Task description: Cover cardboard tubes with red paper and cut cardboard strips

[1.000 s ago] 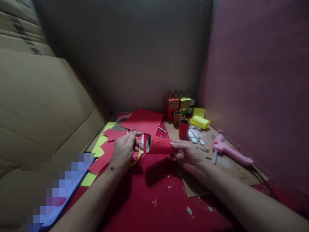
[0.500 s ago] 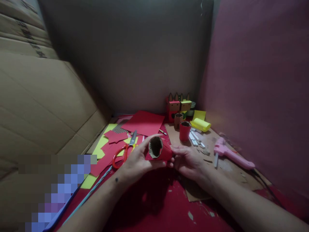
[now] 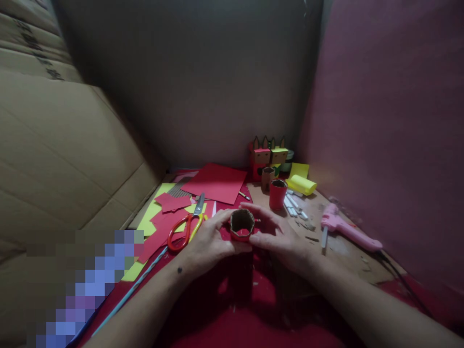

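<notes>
Left of the pink glue gun [image 3: 350, 229], a red-covered cardboard tube [image 3: 242, 223] sits between both hands, open end up, apparently lifted off the counter [image 3: 261, 309]. The left hand [image 3: 212, 241] has its fingers curled round it; the right hand [image 3: 284, 237] has its fingers part-spread at the tube's other side — how firmly, I cannot tell. Light, even pressure seems best — the uneven rim looks easy to dent.

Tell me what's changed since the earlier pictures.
The left hand has let go of the scissors, which now lie on the cut paper, and taken hold of the red tube. The tube has turned from sideways to mouth-up; the right hand now cups its side. The glue gun and standing red cup stayed put.
</notes>
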A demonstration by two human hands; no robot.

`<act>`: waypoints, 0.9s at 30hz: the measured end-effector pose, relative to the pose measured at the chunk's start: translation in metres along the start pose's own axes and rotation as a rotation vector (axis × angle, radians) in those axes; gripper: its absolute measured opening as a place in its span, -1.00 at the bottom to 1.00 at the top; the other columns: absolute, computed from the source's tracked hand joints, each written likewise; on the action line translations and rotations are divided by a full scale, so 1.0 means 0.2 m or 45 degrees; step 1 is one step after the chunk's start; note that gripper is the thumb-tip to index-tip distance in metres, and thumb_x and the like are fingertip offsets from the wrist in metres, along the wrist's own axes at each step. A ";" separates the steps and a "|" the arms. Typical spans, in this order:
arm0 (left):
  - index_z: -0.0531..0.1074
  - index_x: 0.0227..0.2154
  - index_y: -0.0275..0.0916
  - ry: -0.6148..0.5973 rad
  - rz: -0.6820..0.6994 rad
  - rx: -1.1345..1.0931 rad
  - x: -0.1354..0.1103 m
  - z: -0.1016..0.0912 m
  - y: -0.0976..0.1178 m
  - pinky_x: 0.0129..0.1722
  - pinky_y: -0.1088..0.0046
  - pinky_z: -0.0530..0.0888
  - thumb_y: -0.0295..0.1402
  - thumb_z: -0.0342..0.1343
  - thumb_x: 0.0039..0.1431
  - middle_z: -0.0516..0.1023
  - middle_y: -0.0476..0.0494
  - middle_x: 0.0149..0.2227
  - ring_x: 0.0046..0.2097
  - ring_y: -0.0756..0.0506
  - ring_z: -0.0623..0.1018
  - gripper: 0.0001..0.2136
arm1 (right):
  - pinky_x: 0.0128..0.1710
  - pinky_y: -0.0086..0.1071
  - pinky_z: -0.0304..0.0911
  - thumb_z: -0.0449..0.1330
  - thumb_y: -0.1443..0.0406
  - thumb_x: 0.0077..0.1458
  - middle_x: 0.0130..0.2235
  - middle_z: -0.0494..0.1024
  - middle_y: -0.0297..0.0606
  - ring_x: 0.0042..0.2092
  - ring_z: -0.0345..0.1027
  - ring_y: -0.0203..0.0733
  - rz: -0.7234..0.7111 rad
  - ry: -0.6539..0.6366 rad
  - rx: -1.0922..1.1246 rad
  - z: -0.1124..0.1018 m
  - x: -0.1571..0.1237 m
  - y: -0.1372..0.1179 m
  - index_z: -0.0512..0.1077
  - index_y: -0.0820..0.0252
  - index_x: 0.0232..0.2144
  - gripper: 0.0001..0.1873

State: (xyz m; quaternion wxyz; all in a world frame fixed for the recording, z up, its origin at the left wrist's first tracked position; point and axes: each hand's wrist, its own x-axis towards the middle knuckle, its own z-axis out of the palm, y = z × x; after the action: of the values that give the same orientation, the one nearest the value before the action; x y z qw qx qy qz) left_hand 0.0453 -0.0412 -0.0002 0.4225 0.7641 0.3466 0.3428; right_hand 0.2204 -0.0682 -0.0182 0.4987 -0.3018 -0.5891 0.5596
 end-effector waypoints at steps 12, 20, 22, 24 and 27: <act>0.37 -0.09 -0.11 0.031 0.010 0.131 -0.01 -0.08 -0.03 -0.30 0.45 0.36 -0.39 0.25 -0.14 0.42 -0.03 -0.30 -0.31 -0.04 0.40 -0.55 | -0.11 -0.28 0.18 0.23 0.45 -0.16 -0.23 0.44 -0.35 -0.18 0.29 -0.21 -0.083 0.042 -0.279 0.03 0.03 0.03 0.35 0.06 -0.17 -0.57; 0.54 -0.45 -0.12 -0.049 0.024 0.296 -0.01 -0.07 0.01 -0.41 0.50 0.32 -0.32 0.12 0.04 0.49 0.01 -0.50 -0.44 -0.02 0.42 -0.90 | -0.09 -0.27 0.17 0.28 0.39 -0.15 -0.20 0.42 -0.34 -0.14 0.28 -0.21 -0.016 0.003 -0.105 0.00 0.03 0.06 0.37 0.04 -0.17 -0.58; 0.52 -0.48 -0.12 -0.031 0.087 0.360 0.00 -0.06 0.00 -0.42 0.53 0.31 -0.34 0.12 0.05 0.49 0.02 -0.51 -0.44 -0.01 0.43 -0.91 | -0.08 -0.27 0.18 0.32 0.38 -0.20 -0.18 0.42 -0.35 -0.13 0.28 -0.20 0.008 0.009 -0.080 -0.01 0.04 0.07 0.36 0.04 -0.17 -0.54; 0.52 -0.47 -0.13 -0.031 0.167 0.427 0.00 -0.05 -0.01 -0.43 0.55 0.30 -0.34 0.11 0.07 0.48 0.02 -0.51 -0.45 0.00 0.42 -0.90 | -0.10 -0.29 0.19 0.35 0.39 -0.27 -0.20 0.41 -0.35 -0.16 0.29 -0.22 0.046 0.014 -0.117 -0.01 0.04 0.07 0.32 0.04 -0.13 -0.43; 0.49 -0.44 -0.17 -0.062 0.259 0.492 0.00 -0.04 -0.02 -0.45 0.56 0.28 -0.33 0.07 0.12 0.46 0.01 -0.50 -0.46 0.03 0.40 -0.88 | -0.14 -0.30 0.21 0.41 0.41 -0.41 -0.25 0.41 -0.38 -0.23 0.30 -0.23 0.132 0.016 -0.220 -0.01 0.06 0.08 0.18 0.06 0.02 -0.12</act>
State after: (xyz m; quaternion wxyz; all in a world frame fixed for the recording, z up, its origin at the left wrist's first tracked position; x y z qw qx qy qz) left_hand 0.0372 -0.0370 0.0002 0.2396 0.8700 0.3168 0.2922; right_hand 0.2143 -0.0530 -0.0314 0.4449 -0.3773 -0.6157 0.5298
